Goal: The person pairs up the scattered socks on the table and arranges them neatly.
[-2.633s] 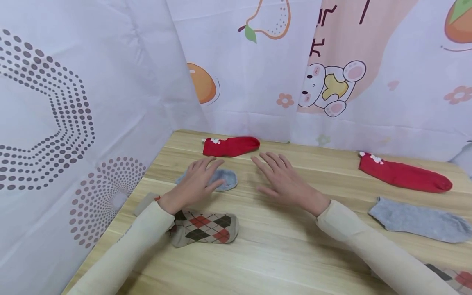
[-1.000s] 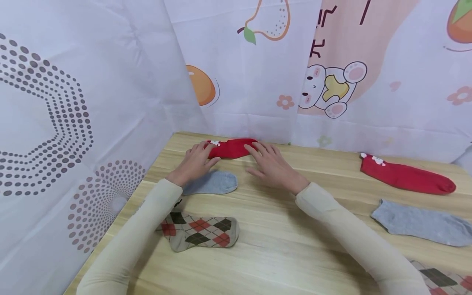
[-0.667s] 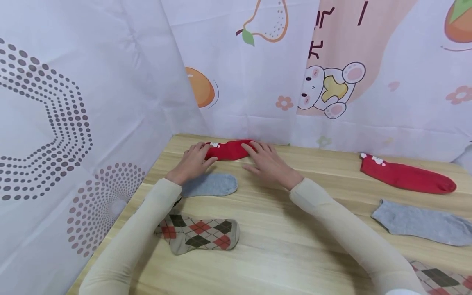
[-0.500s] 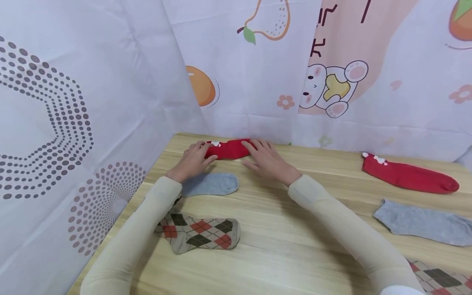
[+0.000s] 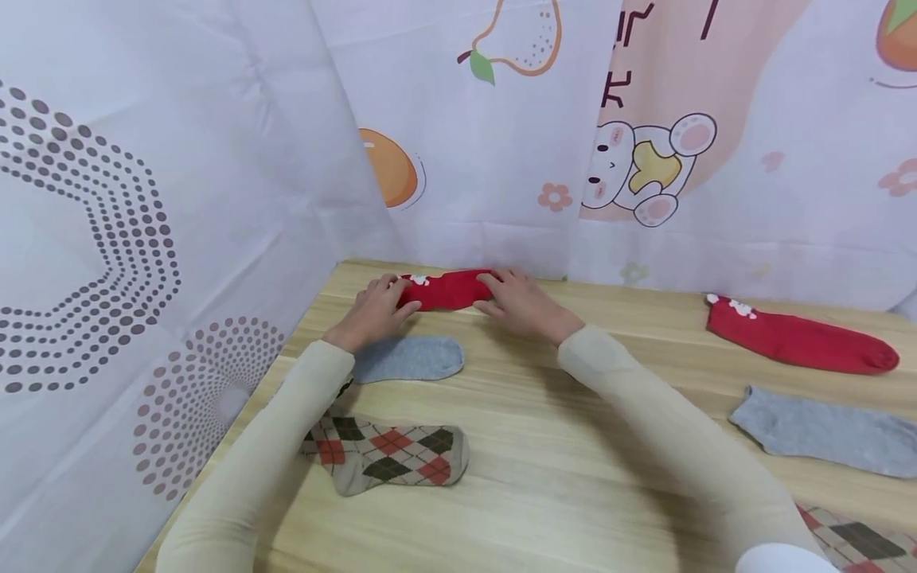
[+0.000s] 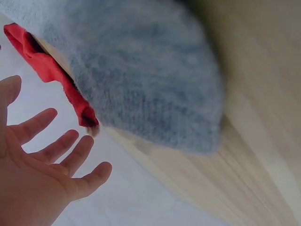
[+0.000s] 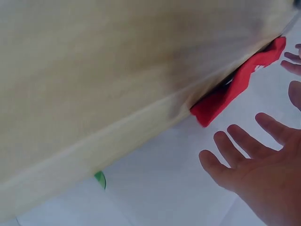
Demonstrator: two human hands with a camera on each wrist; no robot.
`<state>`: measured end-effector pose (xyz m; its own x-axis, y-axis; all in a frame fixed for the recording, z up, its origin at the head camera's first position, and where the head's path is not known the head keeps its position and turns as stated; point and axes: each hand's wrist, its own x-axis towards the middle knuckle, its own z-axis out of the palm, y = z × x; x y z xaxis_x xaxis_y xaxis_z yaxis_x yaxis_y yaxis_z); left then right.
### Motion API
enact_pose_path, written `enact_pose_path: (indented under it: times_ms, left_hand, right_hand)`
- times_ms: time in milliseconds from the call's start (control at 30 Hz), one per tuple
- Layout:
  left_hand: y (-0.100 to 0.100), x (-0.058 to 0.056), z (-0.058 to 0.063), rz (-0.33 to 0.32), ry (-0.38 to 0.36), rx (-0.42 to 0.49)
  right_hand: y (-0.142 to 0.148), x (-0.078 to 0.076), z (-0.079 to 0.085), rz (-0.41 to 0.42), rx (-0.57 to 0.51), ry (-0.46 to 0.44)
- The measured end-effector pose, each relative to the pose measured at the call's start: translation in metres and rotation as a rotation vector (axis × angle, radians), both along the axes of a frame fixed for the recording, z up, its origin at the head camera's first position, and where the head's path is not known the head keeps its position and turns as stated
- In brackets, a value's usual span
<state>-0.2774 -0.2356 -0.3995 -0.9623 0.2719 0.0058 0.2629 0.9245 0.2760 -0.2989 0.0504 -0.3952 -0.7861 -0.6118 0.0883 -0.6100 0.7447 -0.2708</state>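
Observation:
At the far left of the table, a red sock with a white figure near its cuff lies flat. My left hand is at its cuff end, my right hand at its toe end. In the left wrist view, the left fingers are spread and bent, with a gap between them and the red sock. The right wrist view has the right fingers loosely bent and apart from the red sock. Nearer lies a grey-blue sock, partly hidden by the left wrist.
An argyle sock lies nearest on the left, its cuff behind my sleeve. On the right are another red sock, a grey sock and an argyle sock. Printed curtains border the wooden table.
Both hands have moved forward from about the grey-blue sock to the two ends of the red sock, the right hand also leftward. The socks have stayed in place.

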Motion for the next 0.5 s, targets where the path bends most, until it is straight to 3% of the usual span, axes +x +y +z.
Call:
enact_pose_path:
  times_ms: [500]
  left_hand:
    - [0.006,-0.016,-0.002,0.007,-0.020,-0.009]
  right_hand:
    - [0.002,-0.021,0.002,-0.020,0.006,-0.063]
